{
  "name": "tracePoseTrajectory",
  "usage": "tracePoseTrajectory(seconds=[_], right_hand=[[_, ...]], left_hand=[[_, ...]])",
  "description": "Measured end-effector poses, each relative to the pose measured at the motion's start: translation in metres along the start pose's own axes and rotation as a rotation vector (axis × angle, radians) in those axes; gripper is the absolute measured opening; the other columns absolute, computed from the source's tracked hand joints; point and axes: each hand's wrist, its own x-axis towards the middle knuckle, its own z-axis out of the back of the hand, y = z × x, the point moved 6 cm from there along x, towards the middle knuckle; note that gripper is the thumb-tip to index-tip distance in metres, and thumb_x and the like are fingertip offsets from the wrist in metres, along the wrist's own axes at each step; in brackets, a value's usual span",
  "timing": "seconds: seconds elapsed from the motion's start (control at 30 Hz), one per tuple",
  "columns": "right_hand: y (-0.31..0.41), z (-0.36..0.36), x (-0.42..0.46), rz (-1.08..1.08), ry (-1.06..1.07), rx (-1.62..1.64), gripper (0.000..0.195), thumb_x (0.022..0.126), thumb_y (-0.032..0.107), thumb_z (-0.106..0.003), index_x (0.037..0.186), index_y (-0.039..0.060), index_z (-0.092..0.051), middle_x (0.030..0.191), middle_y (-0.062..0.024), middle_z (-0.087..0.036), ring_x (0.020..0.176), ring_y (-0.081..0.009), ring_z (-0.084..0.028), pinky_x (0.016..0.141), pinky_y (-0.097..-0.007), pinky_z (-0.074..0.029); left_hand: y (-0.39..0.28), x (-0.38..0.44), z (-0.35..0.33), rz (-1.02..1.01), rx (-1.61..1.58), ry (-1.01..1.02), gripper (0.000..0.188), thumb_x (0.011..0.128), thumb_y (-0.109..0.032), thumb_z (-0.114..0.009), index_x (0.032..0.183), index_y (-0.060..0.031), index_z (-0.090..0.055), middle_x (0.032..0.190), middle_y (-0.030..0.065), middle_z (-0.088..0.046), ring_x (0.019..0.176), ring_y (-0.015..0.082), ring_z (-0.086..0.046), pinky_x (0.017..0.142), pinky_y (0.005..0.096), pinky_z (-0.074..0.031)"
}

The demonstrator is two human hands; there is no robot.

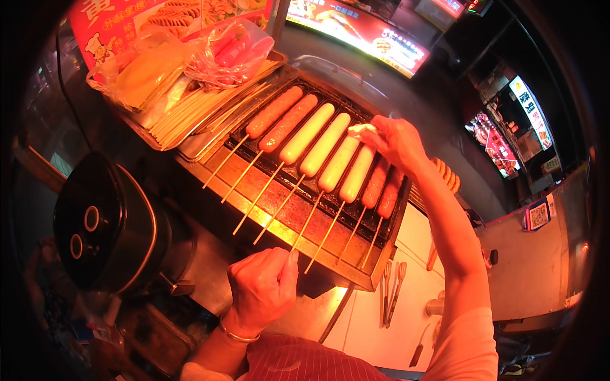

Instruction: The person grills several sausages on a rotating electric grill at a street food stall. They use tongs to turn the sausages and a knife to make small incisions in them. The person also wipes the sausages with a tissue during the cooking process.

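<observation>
My left hand [263,285] pinches the lower end of a bamboo skewer [307,220] between thumb and fingers. That skewer runs into a pale sausage [339,164] lying in a groove of the sausage grill [286,200]. A crumpled white tissue or cloth [361,129] is in my right hand [396,143], held at the far end of the pale sausages. Its fingers partly cover the neighbouring pale sausage [358,177]. More skewered sausages lie side by side: reddish ones [274,112] at the left, pale ones in the middle, reddish ones [391,194] at the right.
Left of the grill, a metal tray [157,140] holds bare skewers [190,112] and plastic bags [231,52]. A black lidded cooker [109,224] stands at the lower left. Tongs [393,295] and a knife [419,346] lie on the white counter [362,312] at the right.
</observation>
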Motion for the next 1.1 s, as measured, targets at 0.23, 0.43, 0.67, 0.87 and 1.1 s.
tracePoseTrajectory(seconds=[0.23,0.43,0.67,0.87,1.1], right_hand=[[-0.032,0.025,0.004,-0.164,-0.236,-0.224,0.034,0.088,0.038,-0.063,0.078,0.0055,-0.058,0.073,-0.0154,-0.063,0.072,-0.0373,-0.061,0.062,-0.0458,-0.045],[-0.011,0.027,-0.003,-0.157,-0.121,0.037,0.036,0.085,0.037,-0.067,0.082,0.0020,-0.061,0.070,-0.0160,-0.060,0.065,-0.0313,-0.058,0.061,-0.0415,-0.043],[-0.011,0.014,-0.006,-0.083,0.026,0.378,0.033,0.084,0.033,-0.069,0.083,0.0015,-0.062,0.067,-0.0125,-0.057,0.061,-0.0228,-0.052,0.059,-0.0377,-0.041],[-0.020,0.020,0.003,-0.087,-0.004,0.004,0.033,0.083,0.035,-0.069,0.084,0.0025,-0.063,0.071,-0.0151,-0.060,0.064,-0.0268,-0.056,0.061,-0.0384,-0.043],[-0.019,0.015,0.000,-0.142,0.019,0.409,0.033,0.084,0.035,-0.069,0.087,0.0023,-0.064,0.074,-0.0160,-0.062,0.065,-0.0274,-0.058,0.062,-0.0377,-0.044]], left_hand=[[-0.001,0.002,0.002,-0.026,0.020,-0.015,0.024,0.083,-0.003,-0.064,0.064,-0.0033,-0.050,0.055,0.0130,-0.048,0.047,0.0314,-0.049,0.044,0.0371,-0.037],[0.000,-0.001,0.005,0.027,0.032,-0.019,0.021,0.078,-0.003,-0.071,0.065,-0.0014,-0.054,0.054,0.0118,-0.048,0.046,0.0271,-0.049,0.045,0.0336,-0.036],[0.000,-0.009,0.013,0.046,0.045,-0.060,0.021,0.075,-0.004,-0.074,0.065,-0.0025,-0.056,0.052,0.0090,-0.050,0.045,0.0237,-0.050,0.044,0.0314,-0.037],[0.000,-0.007,0.008,-0.026,0.050,-0.061,0.016,0.077,-0.001,-0.070,0.067,-0.0014,-0.058,0.056,0.0115,-0.052,0.047,0.0264,-0.051,0.045,0.0329,-0.037],[-0.001,-0.005,0.006,-0.021,0.056,-0.028,0.019,0.078,-0.001,-0.068,0.065,-0.0021,-0.055,0.056,0.0117,-0.050,0.048,0.0288,-0.049,0.046,0.0354,-0.037]])
